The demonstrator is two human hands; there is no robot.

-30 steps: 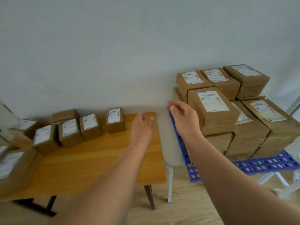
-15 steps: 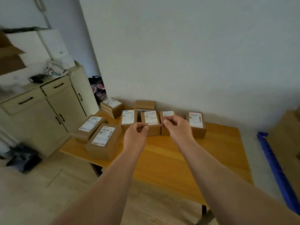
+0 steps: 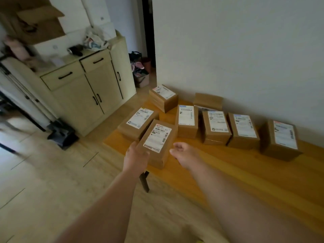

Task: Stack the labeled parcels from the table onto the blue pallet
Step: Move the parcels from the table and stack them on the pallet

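Several brown cardboard parcels with white labels lie on the wooden table (image 3: 245, 176). The nearest parcel (image 3: 157, 142) sits at the table's front left corner. My left hand (image 3: 135, 157) rests against its near left side, fingers spread. My right hand (image 3: 184, 153) hovers just right of that parcel with fingers loosely curled, holding nothing. Behind it lies a second parcel (image 3: 138, 122), and a row of parcels (image 3: 216, 126) runs along the wall to the far right parcel (image 3: 282, 139). The blue pallet is out of view.
A cream cabinet (image 3: 87, 88) with cluttered top stands left of the table. A dark doorway (image 3: 148, 41) opens behind it, with bags on the floor there. A white wall runs behind the table. Light wooden floor lies to the left.
The view has swung left, away from the pallet and its stack, toward the table's left end. Both hands have moved down to the front corner parcel, the left one now touching it.
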